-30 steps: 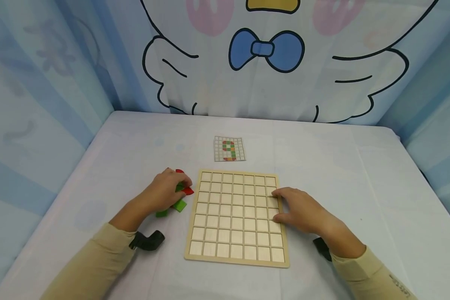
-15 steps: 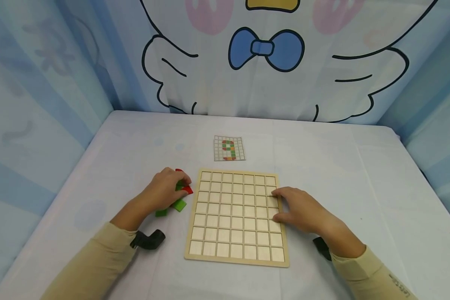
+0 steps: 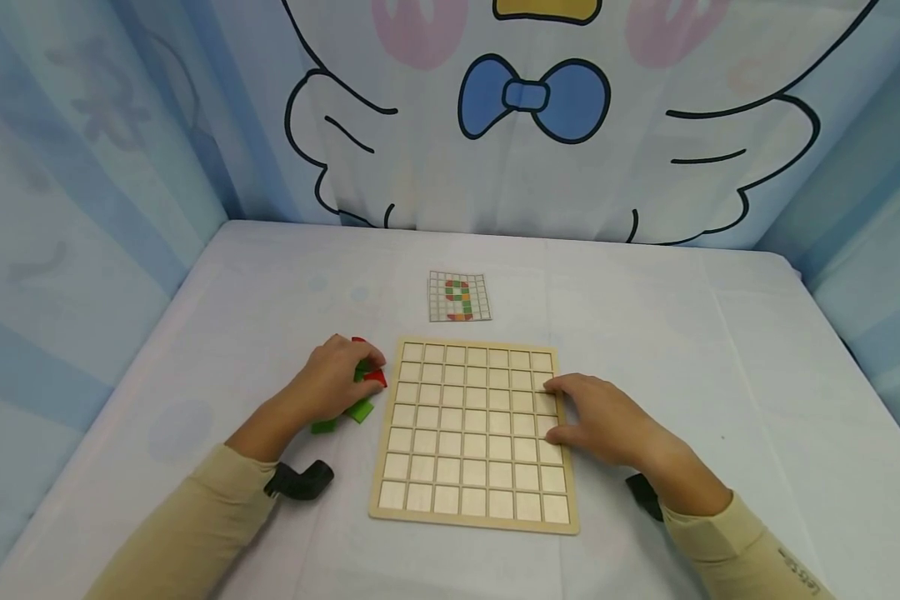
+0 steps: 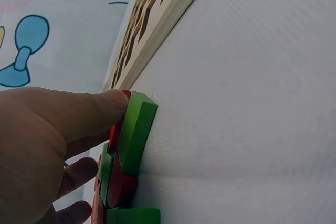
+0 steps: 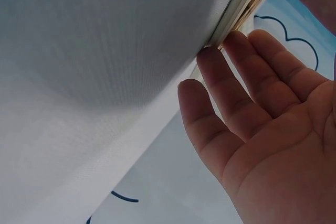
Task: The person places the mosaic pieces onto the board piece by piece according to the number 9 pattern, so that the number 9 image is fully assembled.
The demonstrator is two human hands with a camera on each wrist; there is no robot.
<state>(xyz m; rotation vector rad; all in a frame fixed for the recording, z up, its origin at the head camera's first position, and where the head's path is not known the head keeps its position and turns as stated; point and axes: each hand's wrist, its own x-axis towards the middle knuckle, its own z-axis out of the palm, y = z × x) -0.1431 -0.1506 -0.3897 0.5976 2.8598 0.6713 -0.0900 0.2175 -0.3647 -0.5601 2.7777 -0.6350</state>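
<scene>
My left hand (image 3: 335, 377) is over a small pile of red and green blocks left of the wooden grid board (image 3: 378, 467). Between its thumb and forefinger it pinches a red block (image 3: 376, 377). The thumb covers part of that piece in the left wrist view, beside a green block (image 4: 137, 132). Other green pieces, such as one green square (image 3: 360, 410), lie under and near the palm. At the board's right edge rests my right hand (image 3: 603, 419), fingers loosely extended and thumb apart. Its fingertips (image 5: 209, 59) are right at the board's side in the right wrist view.
Beyond the board lies a small pattern card (image 3: 460, 297) showing a coloured figure on a grid. A white cloth covers the table (image 3: 645, 317). A printed curtain (image 3: 525, 167) hangs behind it, and black wrist mounts (image 3: 300, 481) stick out below the hands.
Very little differs. The left hand shifts only slightly among the blocks, with the red block between its fingertips; the right hand and the board stay in place.
</scene>
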